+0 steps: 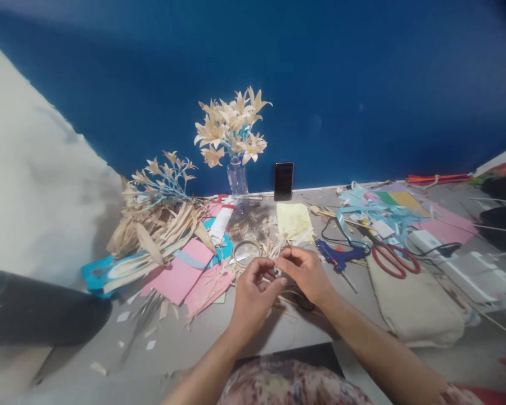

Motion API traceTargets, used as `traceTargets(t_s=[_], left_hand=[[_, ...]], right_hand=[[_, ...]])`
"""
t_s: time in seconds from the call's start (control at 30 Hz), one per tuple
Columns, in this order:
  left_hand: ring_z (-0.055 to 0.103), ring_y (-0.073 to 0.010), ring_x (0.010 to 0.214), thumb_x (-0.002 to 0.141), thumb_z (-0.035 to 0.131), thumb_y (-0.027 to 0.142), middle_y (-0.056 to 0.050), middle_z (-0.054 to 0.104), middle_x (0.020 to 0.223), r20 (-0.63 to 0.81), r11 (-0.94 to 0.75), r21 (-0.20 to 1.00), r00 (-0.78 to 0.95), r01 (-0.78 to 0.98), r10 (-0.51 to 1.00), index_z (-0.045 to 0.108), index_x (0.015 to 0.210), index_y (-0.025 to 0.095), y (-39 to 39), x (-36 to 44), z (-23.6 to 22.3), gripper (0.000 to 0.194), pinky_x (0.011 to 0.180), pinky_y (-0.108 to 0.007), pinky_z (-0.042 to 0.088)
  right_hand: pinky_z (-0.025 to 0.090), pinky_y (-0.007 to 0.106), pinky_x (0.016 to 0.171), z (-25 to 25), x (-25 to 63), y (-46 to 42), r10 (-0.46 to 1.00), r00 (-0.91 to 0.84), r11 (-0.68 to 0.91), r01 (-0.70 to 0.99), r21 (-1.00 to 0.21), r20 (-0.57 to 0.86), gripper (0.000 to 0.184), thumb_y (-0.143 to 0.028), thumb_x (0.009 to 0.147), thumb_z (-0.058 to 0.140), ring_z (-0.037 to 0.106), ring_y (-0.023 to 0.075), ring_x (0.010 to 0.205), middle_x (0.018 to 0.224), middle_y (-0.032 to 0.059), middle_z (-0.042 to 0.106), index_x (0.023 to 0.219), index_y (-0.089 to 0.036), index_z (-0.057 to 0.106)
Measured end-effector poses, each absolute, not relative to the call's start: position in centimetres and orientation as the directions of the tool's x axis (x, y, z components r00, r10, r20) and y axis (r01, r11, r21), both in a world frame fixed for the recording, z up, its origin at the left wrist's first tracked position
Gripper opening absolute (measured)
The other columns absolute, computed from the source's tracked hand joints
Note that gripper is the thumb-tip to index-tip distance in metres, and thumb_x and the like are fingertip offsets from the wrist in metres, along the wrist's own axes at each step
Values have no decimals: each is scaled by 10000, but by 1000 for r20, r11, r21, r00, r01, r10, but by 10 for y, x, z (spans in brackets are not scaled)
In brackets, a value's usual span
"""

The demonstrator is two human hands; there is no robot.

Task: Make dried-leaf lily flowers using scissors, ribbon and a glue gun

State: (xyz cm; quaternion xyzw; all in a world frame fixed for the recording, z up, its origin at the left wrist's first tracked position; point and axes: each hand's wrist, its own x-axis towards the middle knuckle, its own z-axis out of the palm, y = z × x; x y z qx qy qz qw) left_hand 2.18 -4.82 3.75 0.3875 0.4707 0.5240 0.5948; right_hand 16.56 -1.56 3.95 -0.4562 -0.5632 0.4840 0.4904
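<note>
My left hand [259, 287] and my right hand [302, 271] are close together over the middle of the table. The fingers of both are curled and pinched around something small and thin, mostly hidden by them; I cannot make out what it is. Just beyond my left hand lies a roll of tape [246, 253] among pale dried scraps. A yellow paper sheet [294, 221] rests behind my right hand. To its right is a blue glue gun [339, 254], nozzle toward me. Red-handled scissors [394, 260] lie on a beige cloth [415, 301].
A clear vase [238, 183] holds cream husk flowers [231, 126] near the blue wall. A phone [283, 181] leans there. Dried husks [152, 230] and pink paper [183, 275] cover the left. A dark cylinder [42, 309] stands front left; a white power strip [451, 270] is right.
</note>
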Motion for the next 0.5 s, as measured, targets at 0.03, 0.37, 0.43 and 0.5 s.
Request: traceTargets(t_s=[0.03, 0.37, 0.43, 0.5], left_hand=[[560, -118, 641, 679, 801, 171, -6, 644, 758, -112, 103, 980, -41, -173, 993, 698, 811, 176, -48, 22, 38, 168, 566, -205, 437], [497, -86, 485, 717, 807, 284, -26, 599, 640, -355, 506, 696, 368, -509, 859, 658, 733, 129, -45, 14, 35, 216, 401, -177, 357], [440, -49, 465, 697, 822, 225, -14, 571, 645, -383, 626, 555, 500, -548, 777, 655, 770, 116, -45, 12, 35, 212, 377, -137, 277], [397, -25, 452, 686, 826, 183, -3, 553, 644, -372, 670, 483, 561, -564, 739, 656, 804, 113, -46, 12, 33, 219, 374, -118, 218]], right_hand=[[380, 245, 582, 38, 166, -16, 987, -106, 126, 50, -991, 120, 217, -353, 803, 695, 482, 133, 619, 640, -19, 562, 689, -177, 642], [473, 260, 611, 32, 170, -20, 951, -303, 2, -203, -979, 64, 281, -416, 816, 743, 588, 130, 600, 686, -18, 609, 730, -186, 606], [507, 274, 599, 27, 171, -21, 916, -400, -122, -296, -947, 6, 304, -442, 809, 760, 625, 137, 571, 680, -16, 630, 769, -188, 597], [527, 276, 600, 24, 173, -21, 883, -470, -190, -324, -927, -17, 311, -448, 809, 768, 645, 140, 570, 668, -7, 648, 801, -179, 610]])
